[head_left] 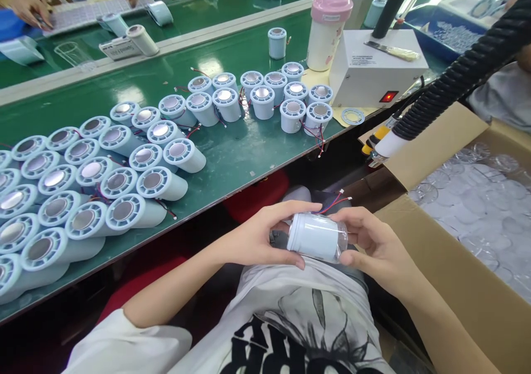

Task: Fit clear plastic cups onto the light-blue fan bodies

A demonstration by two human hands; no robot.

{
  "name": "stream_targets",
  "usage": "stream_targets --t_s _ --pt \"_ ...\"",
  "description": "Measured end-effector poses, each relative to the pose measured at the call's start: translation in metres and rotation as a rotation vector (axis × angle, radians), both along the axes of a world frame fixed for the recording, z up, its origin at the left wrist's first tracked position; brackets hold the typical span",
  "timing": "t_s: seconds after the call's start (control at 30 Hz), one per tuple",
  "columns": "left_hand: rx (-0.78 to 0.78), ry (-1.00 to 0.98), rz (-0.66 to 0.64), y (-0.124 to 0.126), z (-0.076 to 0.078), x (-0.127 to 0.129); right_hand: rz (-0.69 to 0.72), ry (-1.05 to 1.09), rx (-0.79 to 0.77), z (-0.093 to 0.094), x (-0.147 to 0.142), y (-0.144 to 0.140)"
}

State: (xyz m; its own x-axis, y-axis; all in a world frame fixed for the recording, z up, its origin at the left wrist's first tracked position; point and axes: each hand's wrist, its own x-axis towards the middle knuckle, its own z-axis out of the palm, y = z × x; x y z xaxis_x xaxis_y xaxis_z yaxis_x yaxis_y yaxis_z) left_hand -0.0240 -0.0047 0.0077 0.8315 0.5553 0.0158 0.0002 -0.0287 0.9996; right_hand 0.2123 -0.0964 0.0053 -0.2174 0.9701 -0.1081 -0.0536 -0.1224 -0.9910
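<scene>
Beside a green desk (224, 180), left hand (261, 234) and right hand (380, 248) hold a blue cylinder (316, 237) between them; likely light, stiff and slick, best gripped at both ends, clear of wires (333, 203).

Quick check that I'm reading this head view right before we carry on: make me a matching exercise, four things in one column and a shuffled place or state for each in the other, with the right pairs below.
Things
1. Clear-covered blue cylinder
2. Pink-lidded cup
3. Switch
4. Cardboard box

Places or states
A. Lit red
B. Between the left hand and the right hand
C. On the person's right, holding clear pieces
D. Standing beside the white device

Right pairs
1-B, 2-D, 3-A, 4-C
</scene>
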Motion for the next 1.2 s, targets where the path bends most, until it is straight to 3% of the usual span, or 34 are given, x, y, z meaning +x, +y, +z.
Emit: stream_targets --t_s 0.23,0.53,0.77,0.97,1.07,1.2 --pt "0.104 -0.078 -0.038 0.002 -0.002 0.001 -0.012 0.204 -0.229 0.002 -0.006 0.006" --pt "0.096 -0.08 -0.03 0.002 -0.006 0.0 0.006 0.31 -0.46 -0.006 -0.015 0.01" --pt "0.098 -0.105 -0.015 0.0 -0.007 0.0 0.086 0.367 -0.659 -0.003 -0.019 0.014" --pt "0.161 -0.05 0.014 -0.003 -0.005 0.002 0.239 0.381 -0.738 -0.003 -0.017 0.015" --pt "0.115 -0.022 0.043 -0.007 0.0 0.003 0.239 0.334 -0.683 -0.008 -0.017 0.009" --pt "-0.071 0.031 0.079 -0.012 0.005 0.003 0.026 0.038 -0.161 -0.019 -0.012 0.0"
